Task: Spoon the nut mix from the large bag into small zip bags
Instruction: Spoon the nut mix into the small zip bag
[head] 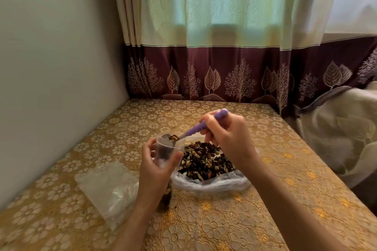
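Purple spoon – right fingers gripping – bowl pointing left into left-held zip bag.

Table bounded by wall at nine o'clock and curtain at twelve, no passage on either side; large bag of nut mix occupies centre; flat clear bags lie at eight o'clock; open tablecloth from twelve to two o'clock and at five; draped fabric stands just off the three o'clock edge.
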Demonstrator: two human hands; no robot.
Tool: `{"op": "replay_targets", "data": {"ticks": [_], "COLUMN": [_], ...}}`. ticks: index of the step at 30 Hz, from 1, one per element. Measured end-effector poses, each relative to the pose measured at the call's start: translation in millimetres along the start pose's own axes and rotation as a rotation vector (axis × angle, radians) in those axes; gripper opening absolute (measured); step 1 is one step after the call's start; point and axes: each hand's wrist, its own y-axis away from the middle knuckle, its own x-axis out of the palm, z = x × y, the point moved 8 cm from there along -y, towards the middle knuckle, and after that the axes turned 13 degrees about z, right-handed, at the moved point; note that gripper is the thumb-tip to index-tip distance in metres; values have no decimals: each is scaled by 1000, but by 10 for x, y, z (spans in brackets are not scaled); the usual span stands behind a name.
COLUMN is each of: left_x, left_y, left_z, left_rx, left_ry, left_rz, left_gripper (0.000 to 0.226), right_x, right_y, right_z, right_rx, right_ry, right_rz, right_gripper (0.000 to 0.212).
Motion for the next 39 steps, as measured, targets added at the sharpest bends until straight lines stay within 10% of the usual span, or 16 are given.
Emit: {"op": "replay_targets", "data": {"ticks": [26, 35, 39], "left_x": [-11, -19, -15], "left_y": [7, 1, 7], "left_z": [-16, 28, 33], "left_rx": [-32, -17, -25], "left_ry": [-46, -57, -48], "left_rz": [-17, -2, -5], "left_gripper": [83, 63, 66], "right_x": [-83, -541, -808], "right_y": [116, 297, 509], "right_z": [-230, -695, -949], "right_rx": [50, 123, 246], "right_ry": [-94, -430, -194], "right_rz": [116, -365, -592], "right_gripper": [25, 20, 24]}}
